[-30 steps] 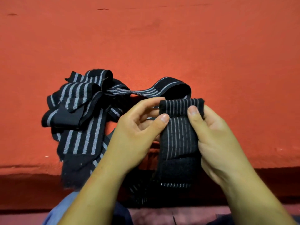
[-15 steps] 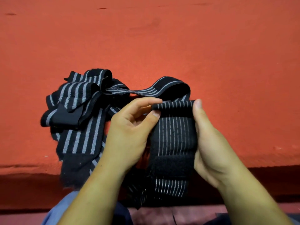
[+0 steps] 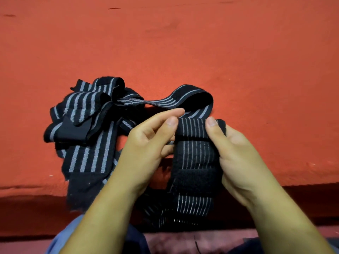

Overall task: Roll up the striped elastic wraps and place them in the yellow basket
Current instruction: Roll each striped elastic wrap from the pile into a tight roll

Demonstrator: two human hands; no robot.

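Observation:
A black elastic wrap with thin grey stripes [image 3: 194,156] hangs between my hands over the front edge of the red surface. Its top end is turned over into a small roll [image 3: 193,126]. My left hand [image 3: 146,143] pinches the roll's left end between thumb and forefinger. On the roll's right end my right hand [image 3: 236,153] presses with the thumb on top. A plain black fastening patch [image 3: 196,180] crosses the hanging part. A tangled heap of more striped wraps [image 3: 88,129] lies to the left. No yellow basket is in view.
The red cloth-covered surface [image 3: 201,52] stretches far back and to both sides. Its front edge [image 3: 27,191] drops into shadow just below my hands. One wrap loop [image 3: 190,98] arches behind my fingers. Blue clothing [image 3: 62,241] shows at the bottom.
The wrap's top end has been rolled down toward me into a tighter, thicker roll. Both hands shifted slightly with it; the heap on the left has stayed still.

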